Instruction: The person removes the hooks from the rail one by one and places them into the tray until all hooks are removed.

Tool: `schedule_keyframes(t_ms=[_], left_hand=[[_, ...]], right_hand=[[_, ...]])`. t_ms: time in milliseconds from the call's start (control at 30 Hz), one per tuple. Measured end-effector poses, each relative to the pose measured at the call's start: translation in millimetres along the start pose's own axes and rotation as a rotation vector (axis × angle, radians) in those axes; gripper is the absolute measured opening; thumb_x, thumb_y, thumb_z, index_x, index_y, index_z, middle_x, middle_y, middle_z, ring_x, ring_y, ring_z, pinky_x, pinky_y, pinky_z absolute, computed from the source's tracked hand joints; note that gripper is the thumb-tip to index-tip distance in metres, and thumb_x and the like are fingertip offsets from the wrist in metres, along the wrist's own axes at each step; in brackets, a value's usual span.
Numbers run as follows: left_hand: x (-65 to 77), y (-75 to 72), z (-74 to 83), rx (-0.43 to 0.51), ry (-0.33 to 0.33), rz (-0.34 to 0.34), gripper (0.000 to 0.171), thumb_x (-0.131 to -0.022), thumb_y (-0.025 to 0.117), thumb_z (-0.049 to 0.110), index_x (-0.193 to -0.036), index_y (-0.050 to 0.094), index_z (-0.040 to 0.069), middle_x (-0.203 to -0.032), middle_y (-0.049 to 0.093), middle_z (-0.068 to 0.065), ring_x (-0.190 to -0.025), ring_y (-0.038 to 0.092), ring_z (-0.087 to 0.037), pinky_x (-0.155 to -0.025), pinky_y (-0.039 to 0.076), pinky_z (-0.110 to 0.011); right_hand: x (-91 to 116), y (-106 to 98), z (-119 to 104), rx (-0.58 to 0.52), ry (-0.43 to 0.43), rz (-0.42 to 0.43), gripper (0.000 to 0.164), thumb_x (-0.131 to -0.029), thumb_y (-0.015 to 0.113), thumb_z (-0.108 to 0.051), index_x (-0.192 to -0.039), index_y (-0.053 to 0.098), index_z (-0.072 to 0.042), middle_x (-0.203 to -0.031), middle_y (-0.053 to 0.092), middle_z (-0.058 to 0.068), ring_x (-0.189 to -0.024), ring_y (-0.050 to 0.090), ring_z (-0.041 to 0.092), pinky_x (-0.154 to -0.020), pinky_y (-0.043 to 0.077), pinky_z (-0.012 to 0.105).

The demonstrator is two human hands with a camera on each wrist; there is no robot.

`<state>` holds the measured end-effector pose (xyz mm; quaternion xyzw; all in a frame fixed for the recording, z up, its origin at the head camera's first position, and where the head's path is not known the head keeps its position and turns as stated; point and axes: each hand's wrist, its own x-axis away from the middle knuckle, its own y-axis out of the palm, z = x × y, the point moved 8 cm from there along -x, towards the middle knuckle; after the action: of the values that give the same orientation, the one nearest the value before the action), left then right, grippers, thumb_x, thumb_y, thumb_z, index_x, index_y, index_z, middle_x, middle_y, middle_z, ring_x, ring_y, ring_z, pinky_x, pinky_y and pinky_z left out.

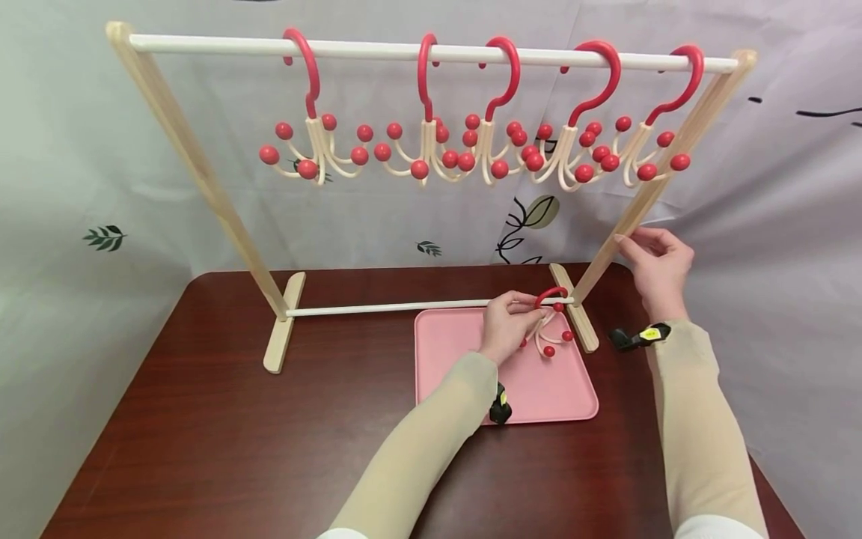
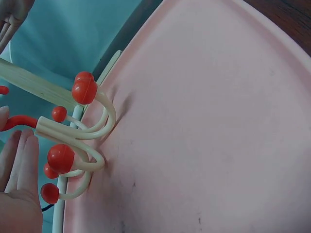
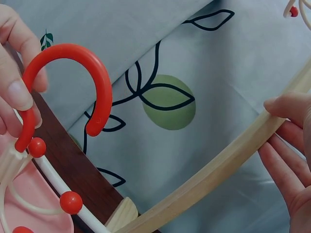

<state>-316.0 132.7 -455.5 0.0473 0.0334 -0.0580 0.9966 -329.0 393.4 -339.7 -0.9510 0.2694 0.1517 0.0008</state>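
Note:
My left hand [image 1: 505,326] pinches the red hook of a small multi-arm hanger [image 1: 552,291] between thumb and fingers. Its pale curved arms [image 2: 104,124] end in red balls and hang low over the pink tray [image 1: 438,322]. The right wrist view shows the hook [image 3: 103,90] curving up beyond those fingertips. On the other side, my right hand [image 1: 660,269] grips the right wooden post [image 1: 595,266] of a rack, its thumb against one face and fingers against the other. Several similar hangers [image 1: 488,135] hang from the rack's white top rail [image 1: 215,46].
The rack stands on a dark red-brown table [image 1: 188,419], with a wooden foot [image 1: 283,326] at the left and another [image 1: 584,329] beside the tray. A white lower bar [image 1: 364,308] joins the posts. Grey patterned cloth [image 1: 377,224] hangs behind.

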Motion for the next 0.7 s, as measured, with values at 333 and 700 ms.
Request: schedule_keyframes(t_ms=[333, 700], left_hand=[[-5.5, -20.8, 22.2, -0.071, 0.154, -0.009, 0.048, -0.08, 0.09, 0.017, -0.124, 0.072, 0.016, -0.112, 0.073, 0.005, -0.105, 0.07, -0.018, -0.09, 0.057, -0.029], [0.4, -69.0, 81.1, -0.111, 0.349, 0.054, 0.052, -0.085, 0.087, 0.027, -0.131, 0.068, 0.016, -0.125, 0.069, 0.006, -0.114, 0.064, -0.006, -0.101, 0.051, -0.032]], right_hand=[[1, 4, -8, 0.01, 0.003, -0.014, 0.029, -0.077, 0.09, -0.006, -0.102, 0.076, -0.002, -0.09, 0.073, 0.0, -0.084, 0.071, 0.012, -0.072, 0.057, 0.016], [7, 1, -6, 0.011, 0.02, -0.005, 0.028, -0.077, 0.09, -0.005, -0.101, 0.077, -0.002, -0.09, 0.072, 0.001, -0.082, 0.071, 0.011, -0.071, 0.057, 0.017]])
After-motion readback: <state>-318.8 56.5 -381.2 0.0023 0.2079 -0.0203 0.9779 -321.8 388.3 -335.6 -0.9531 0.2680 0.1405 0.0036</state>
